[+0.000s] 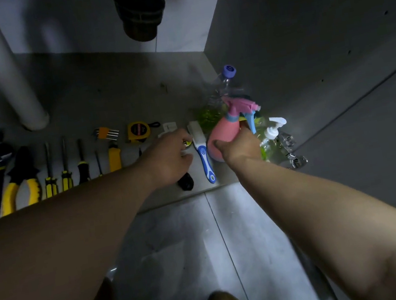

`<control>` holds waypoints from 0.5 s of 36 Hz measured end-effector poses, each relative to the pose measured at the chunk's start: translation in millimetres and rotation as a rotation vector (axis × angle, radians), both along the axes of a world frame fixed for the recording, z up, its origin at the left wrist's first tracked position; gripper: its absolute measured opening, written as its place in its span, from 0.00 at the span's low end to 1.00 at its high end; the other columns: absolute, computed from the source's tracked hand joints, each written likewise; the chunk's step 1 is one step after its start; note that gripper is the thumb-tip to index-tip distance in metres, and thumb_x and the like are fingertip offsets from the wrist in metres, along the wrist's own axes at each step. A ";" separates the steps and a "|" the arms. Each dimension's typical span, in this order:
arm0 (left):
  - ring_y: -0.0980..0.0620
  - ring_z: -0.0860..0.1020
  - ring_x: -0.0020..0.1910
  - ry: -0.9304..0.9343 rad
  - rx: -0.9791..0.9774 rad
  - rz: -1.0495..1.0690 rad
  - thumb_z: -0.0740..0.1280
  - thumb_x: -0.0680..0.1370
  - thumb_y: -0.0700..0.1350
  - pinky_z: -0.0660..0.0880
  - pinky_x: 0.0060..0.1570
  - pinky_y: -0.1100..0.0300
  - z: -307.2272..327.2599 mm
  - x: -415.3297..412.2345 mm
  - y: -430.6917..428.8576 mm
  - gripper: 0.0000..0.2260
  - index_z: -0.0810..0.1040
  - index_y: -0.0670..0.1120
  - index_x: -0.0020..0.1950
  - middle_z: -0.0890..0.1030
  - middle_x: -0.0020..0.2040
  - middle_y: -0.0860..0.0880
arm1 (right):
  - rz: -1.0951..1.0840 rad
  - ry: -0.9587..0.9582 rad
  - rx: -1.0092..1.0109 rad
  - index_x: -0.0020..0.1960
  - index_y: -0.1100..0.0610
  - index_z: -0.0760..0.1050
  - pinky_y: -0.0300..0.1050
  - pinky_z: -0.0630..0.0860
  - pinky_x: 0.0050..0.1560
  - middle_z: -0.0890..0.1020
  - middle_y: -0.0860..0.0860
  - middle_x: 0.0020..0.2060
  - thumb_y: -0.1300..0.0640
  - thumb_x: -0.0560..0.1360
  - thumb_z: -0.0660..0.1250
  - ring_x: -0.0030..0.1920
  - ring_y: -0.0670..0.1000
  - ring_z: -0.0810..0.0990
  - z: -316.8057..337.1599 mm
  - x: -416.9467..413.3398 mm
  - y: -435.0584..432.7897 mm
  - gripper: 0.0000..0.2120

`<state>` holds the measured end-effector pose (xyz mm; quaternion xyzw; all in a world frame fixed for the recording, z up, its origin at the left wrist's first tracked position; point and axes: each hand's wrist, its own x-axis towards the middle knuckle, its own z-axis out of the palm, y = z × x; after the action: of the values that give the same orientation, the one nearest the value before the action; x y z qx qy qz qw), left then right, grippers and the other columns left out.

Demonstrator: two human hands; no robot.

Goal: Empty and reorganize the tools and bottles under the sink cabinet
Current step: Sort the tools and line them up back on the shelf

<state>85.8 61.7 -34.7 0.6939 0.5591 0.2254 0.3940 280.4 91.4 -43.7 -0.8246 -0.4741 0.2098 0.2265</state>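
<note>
Hands | right hand (pixel 239 147) grips pink spray bottle (pixel 222 129), centre right, near cabinet wall (pixel 306 54) | left hand (pixel 169 157) curled round black-handled tool (pixel 185 181) at cabinet floor (pixel 109 91) front edge | open floor behind tool row (pixel 65 168), centre left.

One camera rides on the person's head, facing forward and steeply down into the cabinet (pixel 104 92). It sits close. Both forearms run in from the bottom edge, and the left hand (pixel 167 158) and right hand (pixel 239 146) land mid-frame. A pipe (pixel 9 76) and drain (pixel 141 11) crowd the top, with floor tiles (pixel 180 243) below. The wide lens bends the edges.
</note>
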 end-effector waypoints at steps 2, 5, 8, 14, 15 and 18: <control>0.49 0.77 0.58 0.003 0.009 0.000 0.68 0.79 0.42 0.75 0.62 0.52 -0.8 -0.5 0.5 0.15 0.75 0.48 0.66 0.77 0.60 0.44 | -0.015 0.017 -0.001 0.63 0.52 0.72 0.51 0.75 0.57 0.82 0.54 0.58 0.47 0.69 0.77 0.58 0.60 0.81 -3.6 -2.0 1.5 0.27; 0.49 0.77 0.58 -0.004 0.023 -0.009 0.68 0.79 0.42 0.76 0.61 0.51 -3.7 -0.1 0.9 0.15 0.75 0.48 0.65 0.78 0.60 0.44 | -0.054 0.042 0.011 0.64 0.54 0.71 0.52 0.75 0.60 0.81 0.55 0.60 0.47 0.70 0.77 0.60 0.60 0.80 -7.6 -3.0 2.0 0.27; 0.48 0.77 0.58 0.007 0.019 -0.006 0.68 0.79 0.42 0.76 0.61 0.48 -5.6 0.4 0.9 0.15 0.75 0.48 0.65 0.78 0.59 0.45 | -0.093 0.015 -0.004 0.64 0.57 0.71 0.53 0.76 0.59 0.80 0.56 0.61 0.45 0.71 0.76 0.60 0.61 0.79 -11.6 -3.6 -0.5 0.28; 0.47 0.77 0.60 0.049 0.053 -0.011 0.68 0.79 0.41 0.76 0.62 0.47 -5.2 -0.1 0.0 0.15 0.76 0.47 0.65 0.78 0.61 0.44 | -0.100 0.029 -0.030 0.65 0.60 0.70 0.53 0.75 0.60 0.79 0.58 0.62 0.46 0.74 0.73 0.61 0.61 0.78 -15.8 -3.5 -8.3 0.27; 0.47 0.77 0.60 0.057 0.058 -0.014 0.69 0.79 0.42 0.76 0.61 0.47 -6.3 -0.5 0.5 0.15 0.76 0.48 0.65 0.78 0.61 0.45 | -0.105 0.037 -0.025 0.64 0.61 0.71 0.52 0.75 0.59 0.79 0.59 0.62 0.46 0.75 0.73 0.61 0.61 0.78 -17.7 -1.9 -9.0 0.26; 0.47 0.76 0.60 0.095 0.071 -0.016 0.68 0.79 0.41 0.77 0.60 0.48 -3.3 -0.6 -1.4 0.14 0.76 0.49 0.64 0.77 0.61 0.46 | -0.120 0.042 -0.075 0.64 0.62 0.72 0.50 0.75 0.56 0.80 0.59 0.61 0.47 0.75 0.72 0.60 0.61 0.79 -14.8 -2.2 -20.0 0.25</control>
<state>85.2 60.3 -38.1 0.7218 0.5631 0.2088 0.3439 278.2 71.5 -58.4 -0.8549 -0.4106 0.2306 0.2176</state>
